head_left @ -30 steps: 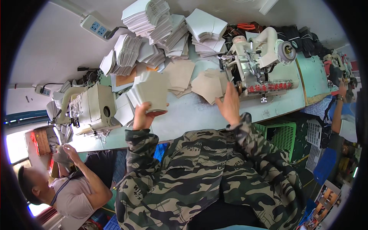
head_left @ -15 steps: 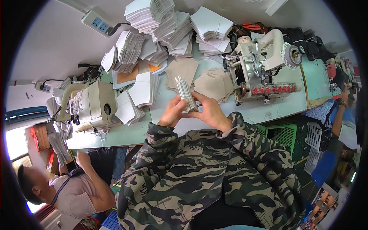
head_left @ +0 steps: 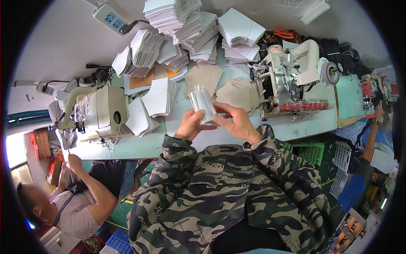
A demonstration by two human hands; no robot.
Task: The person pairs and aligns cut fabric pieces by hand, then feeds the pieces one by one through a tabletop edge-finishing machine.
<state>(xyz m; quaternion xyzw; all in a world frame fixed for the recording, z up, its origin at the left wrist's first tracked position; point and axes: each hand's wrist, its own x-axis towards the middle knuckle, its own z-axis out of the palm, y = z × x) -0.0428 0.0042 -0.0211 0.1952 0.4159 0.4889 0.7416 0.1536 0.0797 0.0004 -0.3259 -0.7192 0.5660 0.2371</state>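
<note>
A small stack of thin white cut pieces (head_left: 201, 100) stands on edge between my hands above the table's front. My left hand (head_left: 191, 125) is closed round its lower left side, thumb across the front. On its right edge lie the fingers of my right hand (head_left: 237, 122), bent against the pieces; some fingertips are hidden behind. Just beyond are flat beige cut pieces (head_left: 204, 75) and more beige pieces (head_left: 237, 94). To the left lie fanned white pieces (head_left: 155, 96). Whether the pieces are paper or cloth I cannot tell.
Tall bundles of white pieces (head_left: 146, 47) are piled at the back. A sewing machine (head_left: 292, 78) stands at the right, another machine (head_left: 101, 111) at the left. Below the table's right side is a green crate (head_left: 308, 153). A co-worker (head_left: 84, 207) sits at the lower left.
The white stack has turned and spread, showing more of its broad face. My right hand has shifted slightly right along its edge. The co-worker's arm at the left has moved left.
</note>
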